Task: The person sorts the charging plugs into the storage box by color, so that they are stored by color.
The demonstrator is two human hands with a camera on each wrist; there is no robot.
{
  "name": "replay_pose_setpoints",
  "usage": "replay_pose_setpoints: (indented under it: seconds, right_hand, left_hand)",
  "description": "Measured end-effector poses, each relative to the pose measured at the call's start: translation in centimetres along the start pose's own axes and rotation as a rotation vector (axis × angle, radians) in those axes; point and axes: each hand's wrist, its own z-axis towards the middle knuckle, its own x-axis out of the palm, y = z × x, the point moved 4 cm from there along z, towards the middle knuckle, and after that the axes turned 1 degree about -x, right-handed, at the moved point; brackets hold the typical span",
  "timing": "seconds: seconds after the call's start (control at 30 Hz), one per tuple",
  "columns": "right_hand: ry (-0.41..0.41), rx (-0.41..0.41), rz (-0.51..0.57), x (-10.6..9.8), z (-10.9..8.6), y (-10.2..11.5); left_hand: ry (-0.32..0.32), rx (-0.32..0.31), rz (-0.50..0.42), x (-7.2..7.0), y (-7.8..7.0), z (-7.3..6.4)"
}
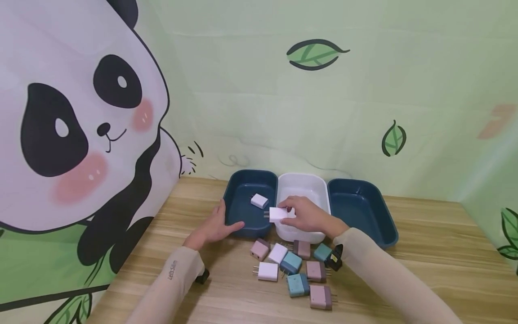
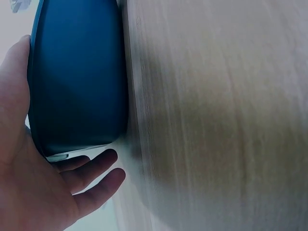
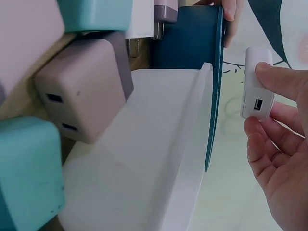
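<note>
The head view, much what I see from where I stand, has the right hand (image 1: 308, 217) pinching a white charger (image 1: 277, 214) between thumb and fingers, over the neighbouring sides of the left-hand blue tray (image 1: 243, 193) and the white tray (image 1: 303, 189). What counts here, I'd judge, is that the blue tray lies straight off to the left of that hand: the charger's long axis runs sideways and its prongs (image 1: 266, 214) point that way, towards a second white charger (image 1: 259, 201) lying inside. The left hand (image 1: 211, 227) is farther from the held piece, its relaxed fingers along the tray's outer side and its thumb spread away from them at the near corner. Mixed chargers (image 1: 298, 285) lie on the bench (image 1: 425, 252) in front. The left wrist view shows what the head view hides: the fingers (image 2: 97, 167) extend loosely past the end of the tray's outer wall, apart and holding nothing; the held charger can't be made out there. The right wrist view gives the charger's other end, with its port (image 3: 258, 104) and the fingertips under it, while the prongs are out of sight; the charger looks apart from both trays, though its exact height I can't tell.
</note>
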Motion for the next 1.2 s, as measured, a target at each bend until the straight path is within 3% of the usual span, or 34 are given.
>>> replay_pose_setpoints:
  seconds: [0.3, 0.7, 1.2]
  right_hand:
    - [-0.001, 0.004, -0.011, 0.3, 1.9, -0.2]
    - [0.041, 0.076, 0.018, 1.0, 3.9, 0.0]
    - [0.058, 0.079, 0.043, 2.6, 6.3, 0.0]
  left_hand:
    - [-0.001, 0.005, -0.001, 0.1, 0.1, 0.0]
    - [0.0, 0.006, 0.028, 0.1, 0.2, 0.2]
    - [0.004, 0.014, 0.029, -0.1, 0.0, -0.1]
